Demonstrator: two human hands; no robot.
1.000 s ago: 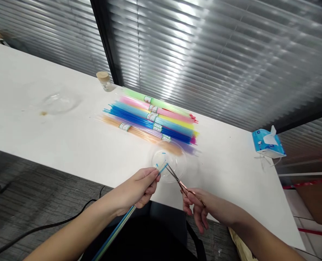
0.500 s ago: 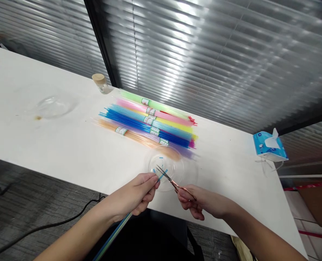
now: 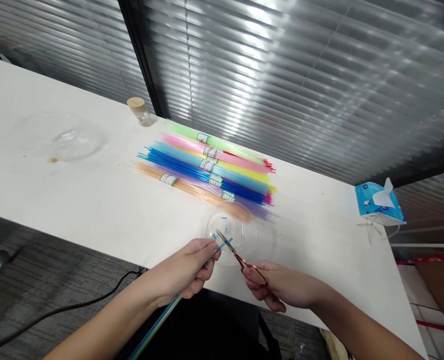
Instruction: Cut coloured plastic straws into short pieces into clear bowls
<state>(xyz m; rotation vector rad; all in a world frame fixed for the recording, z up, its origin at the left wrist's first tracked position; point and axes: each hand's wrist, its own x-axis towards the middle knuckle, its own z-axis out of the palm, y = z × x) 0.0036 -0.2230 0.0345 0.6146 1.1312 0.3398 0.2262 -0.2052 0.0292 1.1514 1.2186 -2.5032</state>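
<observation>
My left hand [image 3: 197, 262] is closed around a thin bundle of blue and green plastic straws [image 3: 154, 327], whose long ends trail down toward my lap. Short blue tips stick out past its thumb. My right hand [image 3: 269, 285] grips a pair of copper-handled scissors [image 3: 240, 259], their blades lying across the tips, close to my left fingers. Under the blades sits a clear round plastic bowl [image 3: 249, 235] with a few small blue cut pieces [image 3: 224, 218] in it.
Several labelled bundles of coloured straws [image 3: 206, 165] lie behind the bowl. A lidded jar [image 3: 139, 112] stands near the blinds, a clear plastic lid or bowl [image 3: 73, 142] at the left. A blue tissue pack [image 3: 380, 202] sits at the right. A black cable [image 3: 71, 305] crosses the floor.
The scissor blades have drawn together over the blue tips, and my right hand's fingers have closed slightly. My left hand holds its place. The camera view has shifted a little.
</observation>
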